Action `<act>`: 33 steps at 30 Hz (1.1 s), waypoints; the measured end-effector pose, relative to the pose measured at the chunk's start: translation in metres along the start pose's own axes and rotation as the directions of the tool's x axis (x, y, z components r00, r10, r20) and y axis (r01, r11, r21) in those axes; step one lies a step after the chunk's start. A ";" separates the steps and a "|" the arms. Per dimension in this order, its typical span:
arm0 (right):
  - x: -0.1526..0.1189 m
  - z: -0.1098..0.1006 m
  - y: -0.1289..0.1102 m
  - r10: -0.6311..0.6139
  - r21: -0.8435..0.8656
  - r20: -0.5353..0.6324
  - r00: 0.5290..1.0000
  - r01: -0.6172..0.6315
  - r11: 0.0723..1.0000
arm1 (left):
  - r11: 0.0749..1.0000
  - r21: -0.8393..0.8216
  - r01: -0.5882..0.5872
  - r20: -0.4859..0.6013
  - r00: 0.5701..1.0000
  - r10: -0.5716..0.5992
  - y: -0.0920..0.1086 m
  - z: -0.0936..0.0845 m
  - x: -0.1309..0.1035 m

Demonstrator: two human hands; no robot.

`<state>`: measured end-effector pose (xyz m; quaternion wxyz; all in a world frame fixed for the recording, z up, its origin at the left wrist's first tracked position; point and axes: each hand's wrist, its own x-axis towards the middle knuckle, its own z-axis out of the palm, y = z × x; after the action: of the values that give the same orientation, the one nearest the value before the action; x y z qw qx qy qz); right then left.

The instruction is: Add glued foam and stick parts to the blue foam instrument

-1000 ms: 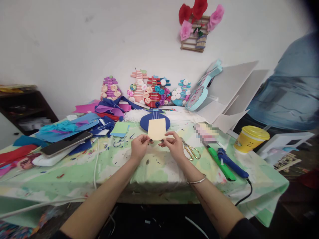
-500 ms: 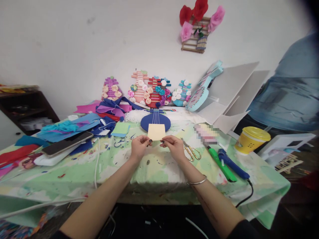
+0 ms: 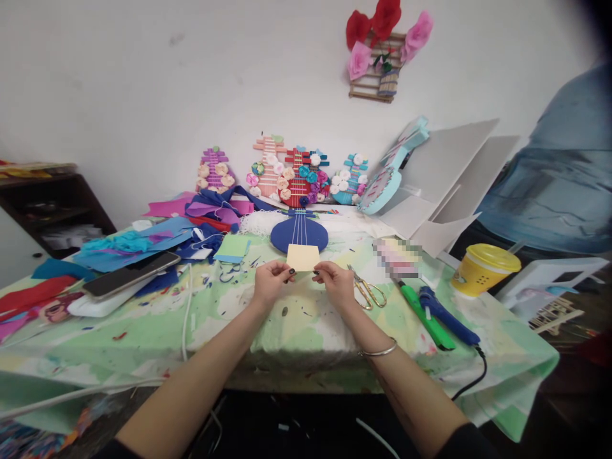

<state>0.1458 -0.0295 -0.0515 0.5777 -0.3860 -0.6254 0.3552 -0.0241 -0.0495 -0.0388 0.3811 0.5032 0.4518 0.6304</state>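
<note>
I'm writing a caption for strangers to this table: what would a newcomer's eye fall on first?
Probably the flower-trimmed miniature lutes lined up along the wall, at the back of the table. Next, the pale yellow sheet at centre, held by the left hand and the right hand, partly hiding the dark blue lute shape beyond it. Higher up, large red and pink flowers stand out on the wall.

The bench [image 3: 306,331] between the forearms [image 3: 201,363] gives room; scissors [image 3: 362,287] crowd the right hand [image 3: 340,287], a blue instrument [image 3: 283,237] blocks ahead.
</note>
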 end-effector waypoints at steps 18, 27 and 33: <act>0.008 0.002 -0.004 0.173 0.362 -0.026 0.985 -0.152 0.920 | 0.999 -0.003 -0.035 0.086 0.996 0.035 0.012 0.008 -0.007; 0.007 0.003 0.000 0.154 0.233 0.010 0.988 -0.152 0.960 | 1.000 -0.001 -0.022 0.065 0.998 0.022 0.005 0.008 -0.005; 0.006 -0.003 0.002 0.018 -0.089 -0.009 1.000 -0.019 0.996 | 0.998 0.051 0.039 0.103 0.994 -0.044 0.005 0.004 -0.006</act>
<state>0.1492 -0.0238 -0.0502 0.5592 -0.4188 -0.6345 0.3307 -0.0191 -0.0554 -0.0356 0.4047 0.5349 0.4571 0.5841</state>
